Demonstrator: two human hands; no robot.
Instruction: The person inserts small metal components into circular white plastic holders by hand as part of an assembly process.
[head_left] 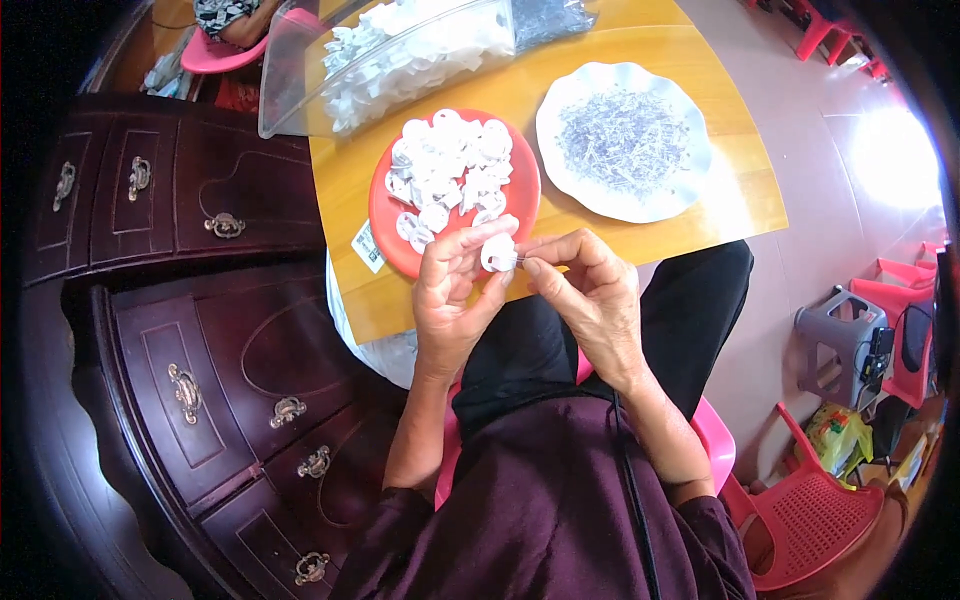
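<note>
Between the thumb and fingers of my left hand (450,290) is a small white round plastic part (497,250) with a hole in it. My right hand (595,300) pinches a thin clear plastic pin (519,260), whose tip meets the white part; whether it is inserted cannot be made out. Just beyond my left hand, a red plate (380,225) carries a heap of similar white parts (450,165). To the right stands a white wavy-edged plate (690,195) bearing many loose thin clear pieces (625,140).
A clear plastic bin (290,105) of white parts stands at the table's far side, beside a bag of clear pieces (552,22). Dark wooden drawers (230,330) flank the yellow table (735,130) on the left. A grey stool (838,335) and red chair (820,520) stand at right.
</note>
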